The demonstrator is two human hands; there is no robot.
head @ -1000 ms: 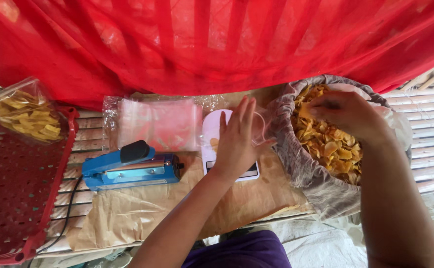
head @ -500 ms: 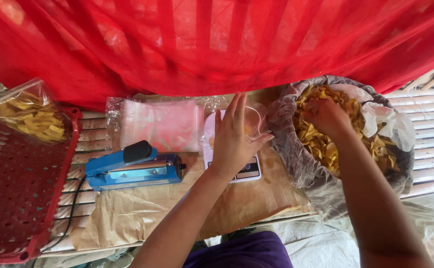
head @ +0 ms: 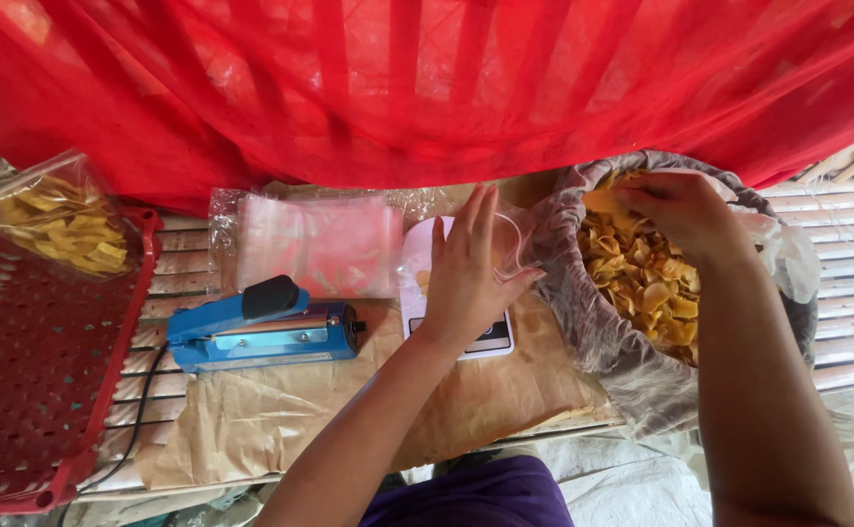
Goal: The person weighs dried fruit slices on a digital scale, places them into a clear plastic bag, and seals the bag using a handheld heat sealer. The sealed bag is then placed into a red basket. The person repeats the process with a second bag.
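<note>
Red netting (head: 427, 88), red perforated basket (head: 27, 371), blue sealer (head: 261, 332) with black knob, yellow-orange chips (head: 642, 283), brown paper (head: 281, 410)

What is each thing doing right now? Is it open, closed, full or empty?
Blue heat sealer with black knob: arm down, closed.
Large grey sack of yellow chips: open, well filled.
Small clear plastic bag on the white scale: held open, a few chips inside.
Red perforated plastic basket: mostly bare, one filled chip bag at its far end.
Left hand: fingers spread on the small bag.
Right hand: reaching into the sack.
</note>
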